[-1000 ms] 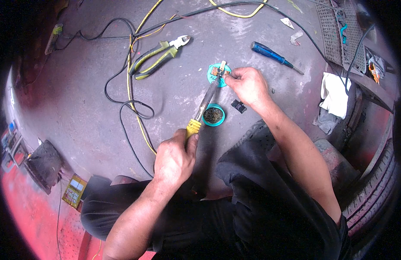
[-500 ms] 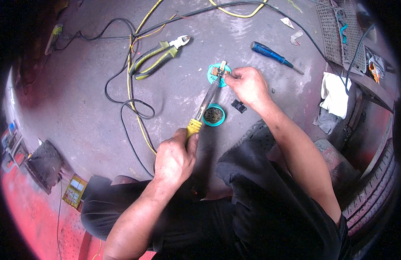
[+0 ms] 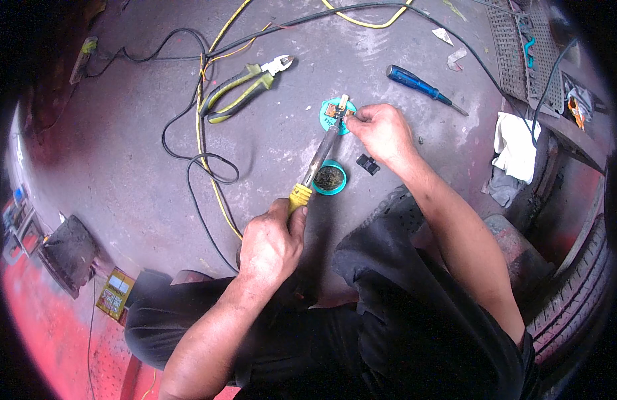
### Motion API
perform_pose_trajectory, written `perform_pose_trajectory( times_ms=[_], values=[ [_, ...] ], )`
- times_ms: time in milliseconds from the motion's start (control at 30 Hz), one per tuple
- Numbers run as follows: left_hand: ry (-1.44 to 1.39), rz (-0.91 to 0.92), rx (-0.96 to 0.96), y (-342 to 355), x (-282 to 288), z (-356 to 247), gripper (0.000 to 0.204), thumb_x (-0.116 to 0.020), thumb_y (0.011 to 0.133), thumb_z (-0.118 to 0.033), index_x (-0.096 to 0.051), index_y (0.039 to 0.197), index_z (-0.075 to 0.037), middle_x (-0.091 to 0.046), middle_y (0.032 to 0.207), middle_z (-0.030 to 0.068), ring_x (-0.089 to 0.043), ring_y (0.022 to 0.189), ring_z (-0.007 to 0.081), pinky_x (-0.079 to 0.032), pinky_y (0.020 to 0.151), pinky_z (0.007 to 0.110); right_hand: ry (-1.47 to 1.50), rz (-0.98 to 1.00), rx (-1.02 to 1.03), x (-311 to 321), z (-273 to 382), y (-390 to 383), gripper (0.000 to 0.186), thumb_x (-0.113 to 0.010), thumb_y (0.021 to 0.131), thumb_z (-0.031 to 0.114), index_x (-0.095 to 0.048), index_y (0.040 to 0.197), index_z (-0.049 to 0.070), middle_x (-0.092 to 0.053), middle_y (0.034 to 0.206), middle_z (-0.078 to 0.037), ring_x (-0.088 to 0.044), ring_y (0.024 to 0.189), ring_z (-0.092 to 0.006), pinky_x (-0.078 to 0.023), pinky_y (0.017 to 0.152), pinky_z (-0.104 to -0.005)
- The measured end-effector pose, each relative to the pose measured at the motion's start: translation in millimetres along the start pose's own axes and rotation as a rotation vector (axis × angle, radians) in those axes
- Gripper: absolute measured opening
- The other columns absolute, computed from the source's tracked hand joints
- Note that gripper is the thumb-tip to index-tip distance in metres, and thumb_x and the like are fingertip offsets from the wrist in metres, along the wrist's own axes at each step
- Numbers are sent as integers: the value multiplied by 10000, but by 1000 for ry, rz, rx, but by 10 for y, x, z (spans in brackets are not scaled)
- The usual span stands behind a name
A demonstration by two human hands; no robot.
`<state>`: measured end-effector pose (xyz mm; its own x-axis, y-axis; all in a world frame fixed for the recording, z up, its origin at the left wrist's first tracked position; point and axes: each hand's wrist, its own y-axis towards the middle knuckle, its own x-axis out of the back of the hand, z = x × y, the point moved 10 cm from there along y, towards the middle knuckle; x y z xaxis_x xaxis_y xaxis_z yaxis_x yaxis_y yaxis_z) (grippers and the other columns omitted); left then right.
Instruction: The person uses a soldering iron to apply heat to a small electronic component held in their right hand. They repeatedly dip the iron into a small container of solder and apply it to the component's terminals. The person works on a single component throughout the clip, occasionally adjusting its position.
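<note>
My left hand point(image 3: 272, 243) grips the yellow handle of a soldering iron point(image 3: 299, 196), whose metal tip reaches a small electronic part point(image 3: 336, 112) on a round turquoise lid point(image 3: 328, 126). My right hand point(image 3: 385, 137) is closed, with thumb and finger pinching that part at its right side. Below the lid stands an open turquoise tin point(image 3: 329, 177) with dark, crusty contents. A small black plastic piece point(image 3: 368, 165) lies beside the tin, below my right hand.
On the floor point(image 3: 142, 167) lie pliers point(image 3: 232, 93) at upper left, a blue screwdriver point(image 3: 418, 81) at upper right, and looping black and yellow cables point(image 3: 364, 23). A white cloth point(image 3: 514, 143), perforated metal plate point(image 3: 535, 67) and tire point(image 3: 568, 293) are right; a yellow box point(image 3: 115, 294) is lower left.
My left hand and the soldering iron have shifted very slightly to the right. My right hand and the part on the lid look nearly unchanged.
</note>
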<state>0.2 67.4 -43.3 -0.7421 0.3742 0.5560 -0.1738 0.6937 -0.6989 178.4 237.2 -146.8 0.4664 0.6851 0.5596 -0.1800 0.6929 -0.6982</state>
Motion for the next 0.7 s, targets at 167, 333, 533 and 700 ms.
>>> perform_pose_trajectory(
  times_ms=[167, 333, 533, 700],
  values=[
    [-18, -3, -5, 7, -4, 15, 284, -638, 1038, -249, -617, 979, 28, -645, 722, 294, -677, 737, 506, -513, 635, 546, 5, -1, 8, -5, 1, -2, 303, -738, 873, 384, -822, 1008, 126, -763, 906, -194, -751, 882, -379, -583, 819, -477],
    [2, -10, -17, -6, 18, 5, 284, -641, 1038, -252, -612, 986, 26, -643, 718, 292, -675, 738, 508, -512, 634, 547, 6, -5, 13, -17, 9, 4, 301, -743, 874, 383, -820, 1005, 123, -761, 901, -196, -751, 878, -380, -583, 815, -478],
    [9, -9, -24, 17, -13, 35, 289, -647, 1037, -258, -611, 992, 25, -646, 725, 292, -675, 740, 502, -509, 636, 541, 1, -1, 22, -12, -26, -1, 311, -737, 884, 382, -811, 999, 103, -754, 892, -208, -743, 892, -399, -575, 824, -486],
    [-47, -22, 5, 9, 89, 15, 278, -663, 1014, -251, -606, 950, 14, -655, 722, 284, -682, 740, 496, -518, 653, 569, 27, -88, 125, 29, -31, -63, 338, -717, 907, 325, -712, 861, -10, -666, 693, -182, -687, 654, -266, -525, 661, -421]
  ],
)
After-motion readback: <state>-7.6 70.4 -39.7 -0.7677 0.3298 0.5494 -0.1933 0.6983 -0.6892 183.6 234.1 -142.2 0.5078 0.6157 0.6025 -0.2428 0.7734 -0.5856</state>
